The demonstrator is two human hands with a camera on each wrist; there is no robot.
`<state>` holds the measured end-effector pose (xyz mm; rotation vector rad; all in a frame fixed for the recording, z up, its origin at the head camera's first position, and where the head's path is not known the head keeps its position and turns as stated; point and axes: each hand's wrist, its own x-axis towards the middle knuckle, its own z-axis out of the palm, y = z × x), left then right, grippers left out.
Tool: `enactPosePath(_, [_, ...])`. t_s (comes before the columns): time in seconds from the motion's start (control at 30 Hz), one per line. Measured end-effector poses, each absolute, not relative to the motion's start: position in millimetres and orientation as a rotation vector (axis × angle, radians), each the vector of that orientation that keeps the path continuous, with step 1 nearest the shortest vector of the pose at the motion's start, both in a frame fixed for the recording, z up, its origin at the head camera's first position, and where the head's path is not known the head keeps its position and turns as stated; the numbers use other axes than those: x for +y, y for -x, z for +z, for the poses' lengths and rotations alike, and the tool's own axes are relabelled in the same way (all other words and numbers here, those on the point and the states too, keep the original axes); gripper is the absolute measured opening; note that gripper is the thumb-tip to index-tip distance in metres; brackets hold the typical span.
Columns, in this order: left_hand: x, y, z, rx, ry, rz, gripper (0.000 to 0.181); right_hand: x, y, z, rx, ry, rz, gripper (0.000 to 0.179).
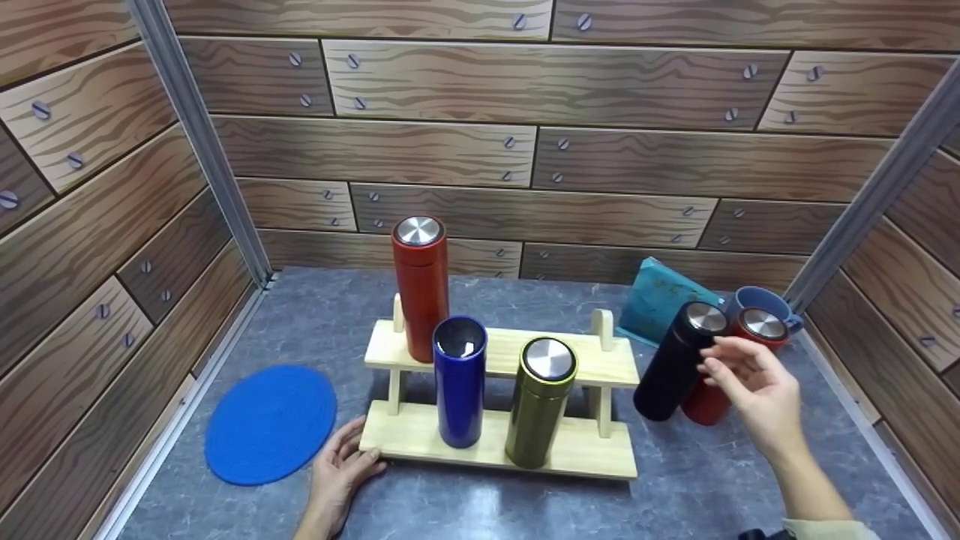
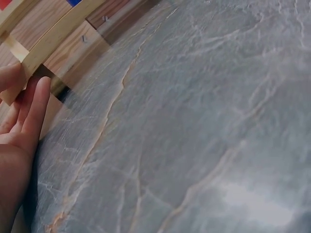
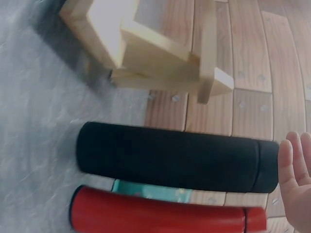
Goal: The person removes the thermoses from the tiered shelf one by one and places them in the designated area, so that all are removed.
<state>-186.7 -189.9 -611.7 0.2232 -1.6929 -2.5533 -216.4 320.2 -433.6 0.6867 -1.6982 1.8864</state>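
A two-tier wooden rack [image 1: 592,450] stands mid-table. My left hand [image 1: 341,474] holds the left end of its lower shelf, thumb on top and fingers beneath, as the left wrist view shows. On the upper shelf stands a red thermos [image 1: 422,300]; a blue thermos [image 1: 460,397] and an olive-green thermos [image 1: 537,420] are upright on the lower one. To the right of the rack, a black thermos [image 1: 670,371] stands next to another red thermos [image 1: 705,405]. My right hand [image 1: 761,397] is at the black thermos's lid with loosely extended fingers, not wrapped around it.
A round blue mat [image 1: 270,424] lies left of the rack. Behind the right-hand thermoses are a teal packet [image 1: 656,300] and a blue mug [image 1: 757,300]. Wood-patterned walls [image 1: 480,150] enclose the grey marbled table [image 1: 337,300] at the back and sides.
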Motion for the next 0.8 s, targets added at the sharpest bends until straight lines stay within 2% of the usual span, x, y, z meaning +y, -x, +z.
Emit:
enactPosePath(0.2, [-190.1,186.8,-612.7,-1.704,-0.194,-2.547,0.071,304.4,222.0,-420.1,-1.673,-0.805,1.884,0.032])
enactPosePath(0.8, [-190.8,188.4,-612.8,-1.72,-0.303,-2.553,0.068,249.9,232.1,-379.9,-2.026,-0.84,1.694,0.034])
